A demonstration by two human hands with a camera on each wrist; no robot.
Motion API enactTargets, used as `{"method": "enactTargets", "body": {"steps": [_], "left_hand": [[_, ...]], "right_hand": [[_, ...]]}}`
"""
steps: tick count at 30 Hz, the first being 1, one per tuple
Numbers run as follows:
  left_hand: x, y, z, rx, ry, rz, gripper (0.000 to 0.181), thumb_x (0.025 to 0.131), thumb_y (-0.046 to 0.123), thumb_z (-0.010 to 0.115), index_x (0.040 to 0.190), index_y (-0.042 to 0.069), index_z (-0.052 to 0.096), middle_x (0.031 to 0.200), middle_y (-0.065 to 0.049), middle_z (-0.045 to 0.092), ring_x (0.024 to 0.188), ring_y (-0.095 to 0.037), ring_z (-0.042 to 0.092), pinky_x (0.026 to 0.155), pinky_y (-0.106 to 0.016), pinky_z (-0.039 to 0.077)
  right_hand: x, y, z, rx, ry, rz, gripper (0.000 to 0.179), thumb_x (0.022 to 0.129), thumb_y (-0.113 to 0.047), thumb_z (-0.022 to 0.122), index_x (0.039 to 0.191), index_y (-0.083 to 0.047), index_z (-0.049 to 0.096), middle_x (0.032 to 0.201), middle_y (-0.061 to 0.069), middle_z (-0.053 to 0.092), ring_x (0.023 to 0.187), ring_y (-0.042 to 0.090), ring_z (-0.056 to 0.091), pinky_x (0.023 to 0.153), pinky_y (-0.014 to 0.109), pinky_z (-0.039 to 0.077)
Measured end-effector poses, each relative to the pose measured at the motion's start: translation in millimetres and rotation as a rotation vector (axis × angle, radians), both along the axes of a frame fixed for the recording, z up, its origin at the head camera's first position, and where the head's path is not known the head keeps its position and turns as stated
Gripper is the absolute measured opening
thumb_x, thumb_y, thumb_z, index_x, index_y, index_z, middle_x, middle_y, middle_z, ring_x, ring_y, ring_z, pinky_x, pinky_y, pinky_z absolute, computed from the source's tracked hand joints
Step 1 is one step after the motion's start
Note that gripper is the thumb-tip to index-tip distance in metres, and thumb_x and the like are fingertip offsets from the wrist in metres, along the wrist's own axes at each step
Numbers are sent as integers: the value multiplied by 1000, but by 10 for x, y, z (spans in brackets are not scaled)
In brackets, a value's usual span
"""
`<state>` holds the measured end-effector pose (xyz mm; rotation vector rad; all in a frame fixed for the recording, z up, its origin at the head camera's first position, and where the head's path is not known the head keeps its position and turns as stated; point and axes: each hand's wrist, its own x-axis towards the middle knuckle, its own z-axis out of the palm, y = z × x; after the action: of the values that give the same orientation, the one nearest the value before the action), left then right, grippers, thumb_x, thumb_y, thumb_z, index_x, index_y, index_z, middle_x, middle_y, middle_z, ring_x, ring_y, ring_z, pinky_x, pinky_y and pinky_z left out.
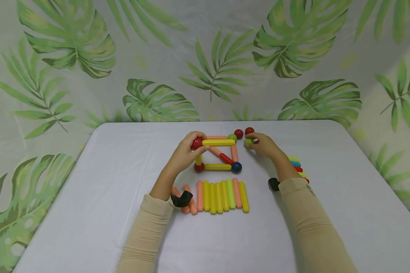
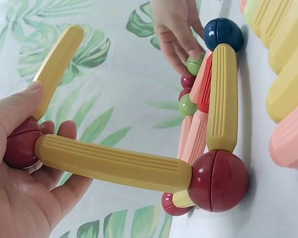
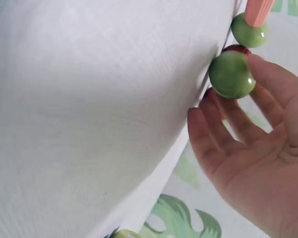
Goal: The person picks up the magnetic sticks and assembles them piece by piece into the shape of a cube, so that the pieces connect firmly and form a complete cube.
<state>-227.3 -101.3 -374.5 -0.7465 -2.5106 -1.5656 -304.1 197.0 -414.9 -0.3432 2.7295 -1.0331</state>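
Observation:
My left hand (image 1: 184, 153) grips a red ball (image 1: 197, 143) at a raised corner of a ball-and-rod frame. From that ball one yellow rod (image 1: 218, 142) juts out; another yellow rod (image 2: 114, 162) runs down to a lower red ball (image 2: 218, 181). The base also has a dark blue ball (image 1: 236, 167), a front yellow rod (image 1: 218, 167), pink rods and a red rod (image 1: 226, 158). Right of the frame, my right hand (image 1: 265, 146) holds a loose green ball (image 3: 232, 74) between thumb and fingers, low at the tabletop.
Two red balls (image 1: 238, 133) lie behind the right hand. In front of the frame is a row of yellow, pink and green rods (image 1: 219, 197). More colored rods (image 1: 295, 164) lie partly under the right forearm. A leaf-print cloth (image 1: 212, 68) hangs behind the white table (image 1: 123, 159).

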Motion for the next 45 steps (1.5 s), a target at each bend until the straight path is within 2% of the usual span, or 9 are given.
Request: {"method": "enactTargets", "body": {"steps": [4,12,19,25,29,34,37,42,45], "left_hand": [[1,-5,-2,0,0,4,30,86,22,61,110,6,52,110,-7,48,87,-19,52,70,-28,48],[7,-1,-8,6,4,6,29,86,20,61,109,6,51,110,-8,48,88,-18,51,70,-27,47],[8,4,0,11,32,19,26,86,18,62,107,7,51,108,-9,49,85,-19,51,68,-28,47],[4,-1,-2,15,35,36,26,86,17,61,108,7,51,108,-9,50,85,-19,51,68,-27,47],[1,5,-6,11,44,27,26,86,16,61,108,5,51,107,-9,50,84,-19,51,68,-27,47],[-1,11,-11,14,53,18,26,86,17,61,107,6,51,107,-8,50,85,-18,50,68,-27,46],[-4,8,-15,24,58,16,26,86,17,62,107,5,51,107,-8,50,86,-18,51,68,-27,47],[-7,4,-20,26,70,10,26,86,17,61,107,5,51,105,-9,50,81,-18,49,64,-26,45],[-5,3,-19,23,72,8,26,86,17,61,107,5,51,105,-8,50,79,-18,48,62,-26,44]], "right_hand": [[34,18,0,-41,-3,-10,37,86,-19,61,121,-8,52,120,20,47,105,36,48,83,42,44],[281,-73,231,-393,-4,-34,53,85,-30,62,128,-5,43,124,13,46,112,30,46,94,47,35],[589,-226,448,-570,52,91,48,84,-28,64,124,-8,48,119,6,52,103,21,53,87,35,43],[691,-274,525,-641,53,147,43,85,-20,63,123,-7,48,118,7,53,101,19,54,83,28,46],[747,-238,539,-600,65,150,48,87,-20,61,128,-6,42,125,10,45,107,24,50,85,29,45],[925,-174,472,-467,35,91,56,85,-27,63,131,-8,36,123,13,43,105,28,49,84,33,46],[1056,-163,374,-329,-77,119,59,84,-29,64,131,-9,35,116,16,45,100,28,50,82,37,46],[1231,-204,197,-26,-328,232,62,81,-29,68,131,-13,34,97,9,51,83,21,53,71,33,46],[1283,-259,127,87,-369,261,63,78,-28,70,129,-14,37,81,6,52,70,19,51,61,29,43]]}}
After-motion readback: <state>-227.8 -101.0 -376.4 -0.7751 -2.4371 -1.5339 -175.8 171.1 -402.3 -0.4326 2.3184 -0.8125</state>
